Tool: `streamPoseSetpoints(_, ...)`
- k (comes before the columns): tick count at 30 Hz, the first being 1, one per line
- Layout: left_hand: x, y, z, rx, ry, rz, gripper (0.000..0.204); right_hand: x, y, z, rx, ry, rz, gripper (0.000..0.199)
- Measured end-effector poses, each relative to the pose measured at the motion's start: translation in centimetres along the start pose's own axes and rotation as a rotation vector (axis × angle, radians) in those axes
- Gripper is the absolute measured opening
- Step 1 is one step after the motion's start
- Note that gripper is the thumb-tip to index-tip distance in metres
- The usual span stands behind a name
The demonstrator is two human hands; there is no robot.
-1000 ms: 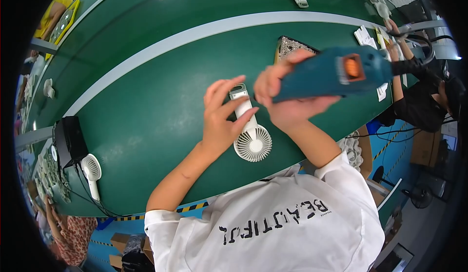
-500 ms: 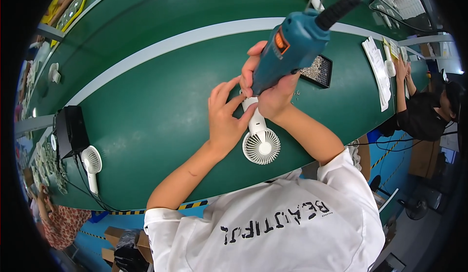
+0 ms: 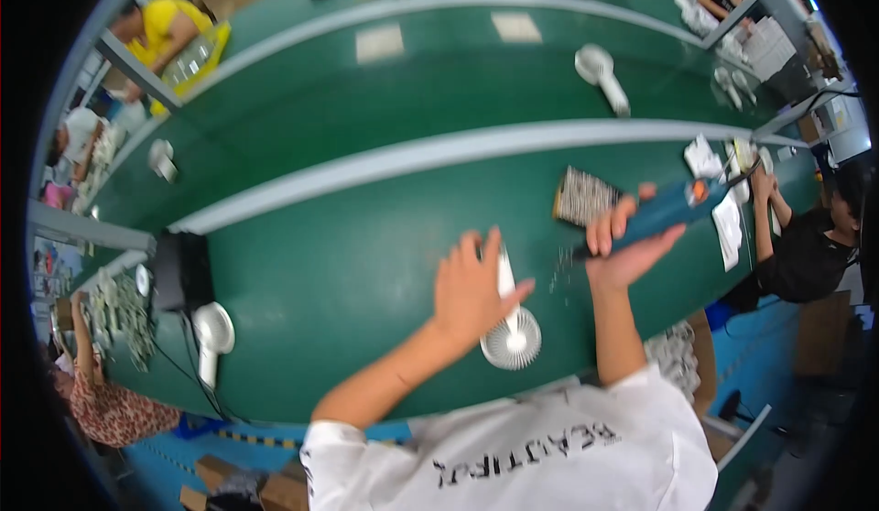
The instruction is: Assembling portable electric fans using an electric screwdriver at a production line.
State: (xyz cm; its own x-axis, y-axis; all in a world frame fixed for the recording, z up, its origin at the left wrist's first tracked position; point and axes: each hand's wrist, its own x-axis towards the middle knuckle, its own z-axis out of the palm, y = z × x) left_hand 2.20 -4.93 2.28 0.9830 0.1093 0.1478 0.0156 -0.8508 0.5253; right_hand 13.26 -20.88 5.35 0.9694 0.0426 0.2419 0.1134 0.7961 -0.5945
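Note:
A white handheld fan [image 3: 513, 339] lies on the green table in front of me, its round grille toward me and its handle pointing away. My left hand [image 3: 474, 289] is over the handle with its fingers and thumb spread; part of the handle is hidden under it. Off to the right, my right hand [image 3: 632, 241] is wrapped around a teal electric screwdriver [image 3: 673, 211]. The tool is tilted nearly flat, its tip pointing left above a few loose screws [image 3: 562, 262]. Beyond the tip sits a small dark tray [image 3: 587, 198] full of small screws.
At the left stand a black box [image 3: 181, 271] with cables and another white fan [image 3: 214, 332]. A pale rail [image 3: 385, 168] crosses behind the work area, with a further fan [image 3: 602, 79] beyond it. Papers [image 3: 728, 227] and a co-worker in black [image 3: 806, 245] are at the right.
My right hand has carried the screwdriver away from the fan to the right and tilted it flat. The left hand's fingers have spread from the handle. The view has shifted.

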Motion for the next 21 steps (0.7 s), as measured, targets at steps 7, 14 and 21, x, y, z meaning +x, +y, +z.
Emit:
streamPoseSetpoints(7,2.9,-1.2,-1.9,0.045,-0.278,0.152,0.058,-2.5,-0.6,-4.0,-0.046,0.372,0.05,0.057)
streamPoseSetpoints(14,15.9,-6.5,-6.1,0.543,-0.138,0.463,0.039,-1.9,-2.3,-3.7,0.014,0.372,0.036,0.055)
streamPoseSetpoints(21,3.8,-8.2,1.6,0.39,0.152,0.112,0.056,-2.3,-2.3,-2.9,0.084,0.337,0.102,0.055)
